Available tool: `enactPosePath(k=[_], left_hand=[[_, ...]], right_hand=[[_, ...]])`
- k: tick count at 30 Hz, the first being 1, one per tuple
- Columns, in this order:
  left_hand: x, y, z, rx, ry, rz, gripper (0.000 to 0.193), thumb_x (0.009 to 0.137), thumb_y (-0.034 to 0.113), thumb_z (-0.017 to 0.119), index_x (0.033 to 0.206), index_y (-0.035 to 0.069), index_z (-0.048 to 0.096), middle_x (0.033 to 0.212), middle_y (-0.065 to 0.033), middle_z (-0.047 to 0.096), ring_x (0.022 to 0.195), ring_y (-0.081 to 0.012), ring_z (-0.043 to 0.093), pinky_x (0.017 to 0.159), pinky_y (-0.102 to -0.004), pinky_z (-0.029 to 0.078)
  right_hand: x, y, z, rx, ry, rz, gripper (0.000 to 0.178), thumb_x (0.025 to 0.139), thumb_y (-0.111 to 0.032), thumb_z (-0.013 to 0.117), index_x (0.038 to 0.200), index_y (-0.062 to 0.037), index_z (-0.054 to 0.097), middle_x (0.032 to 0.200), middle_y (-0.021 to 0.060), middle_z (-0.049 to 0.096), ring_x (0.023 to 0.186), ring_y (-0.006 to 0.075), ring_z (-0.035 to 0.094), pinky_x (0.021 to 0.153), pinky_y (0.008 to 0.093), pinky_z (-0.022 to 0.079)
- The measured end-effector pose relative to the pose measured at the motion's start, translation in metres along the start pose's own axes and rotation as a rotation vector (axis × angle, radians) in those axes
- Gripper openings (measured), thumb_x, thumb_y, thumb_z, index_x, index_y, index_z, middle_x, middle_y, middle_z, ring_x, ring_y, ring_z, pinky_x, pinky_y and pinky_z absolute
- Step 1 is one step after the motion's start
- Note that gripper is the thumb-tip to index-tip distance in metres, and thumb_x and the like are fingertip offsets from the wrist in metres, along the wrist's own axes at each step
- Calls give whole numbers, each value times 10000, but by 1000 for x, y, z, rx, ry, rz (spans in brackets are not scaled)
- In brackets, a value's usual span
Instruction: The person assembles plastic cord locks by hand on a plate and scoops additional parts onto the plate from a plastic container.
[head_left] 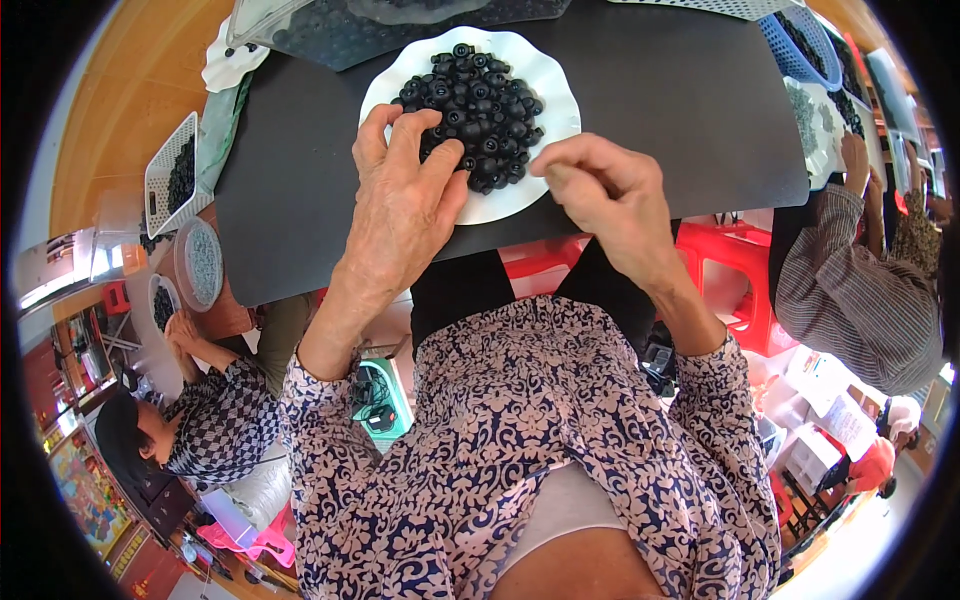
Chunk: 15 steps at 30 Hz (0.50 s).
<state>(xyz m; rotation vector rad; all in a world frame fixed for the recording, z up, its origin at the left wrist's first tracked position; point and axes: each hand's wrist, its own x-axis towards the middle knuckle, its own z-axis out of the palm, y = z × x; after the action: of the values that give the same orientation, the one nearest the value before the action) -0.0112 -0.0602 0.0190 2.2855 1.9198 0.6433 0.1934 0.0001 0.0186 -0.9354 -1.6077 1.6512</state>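
Observation:
A white plate with a wavy rim (552, 95) lies on the dark table, heaped with small round black parts (485, 110) that have holes in their ends. Over the left side of the heap is my left hand (400, 195), its bent fingers apart and the tips down among the parts. Whether a part sits between thumb and forefinger cannot be made out. At the plate's right edge my right hand (615, 200) is closed, thumb against forefinger. Anything in that pinch is hidden or too small to name.
Beyond the plate stands a clear bin (330, 35) of black parts. A blue basket (800, 45) is at far right, a white basket (172, 180) at left. Co-workers sit on both sides, one in a checked top (225, 430), one in stripes (850, 290). Red stools (735, 270) stand below.

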Motion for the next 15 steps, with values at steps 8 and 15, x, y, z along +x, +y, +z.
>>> enactPosePath(k=[8, 15], left_hand=[[5, 2, 3, 60, 36, 46, 236, 733, 61, 709, 941, -29, 643, 1236, -193, 489, 1221, -430, 357, 978, -491, 385], [9, -3, 7, -51, 80, 34, 184, 725, 46, 701, 880, -30, 637, 1240, -178, 490, 1227, -418, 357, 981, -481, 385]], right_hand=[[12, -1, 21, -214, -18, -196, 120, 844, -26, 618, 952, -12, 668, 771, 11, 622, 621, 46, 522, 560, 201, 400], [15, 1, 17, -299, 20, -231, 135, 833, -16, 625, 961, -18, 668, 766, 14, 615, 604, 53, 518, 548, 204, 397]])
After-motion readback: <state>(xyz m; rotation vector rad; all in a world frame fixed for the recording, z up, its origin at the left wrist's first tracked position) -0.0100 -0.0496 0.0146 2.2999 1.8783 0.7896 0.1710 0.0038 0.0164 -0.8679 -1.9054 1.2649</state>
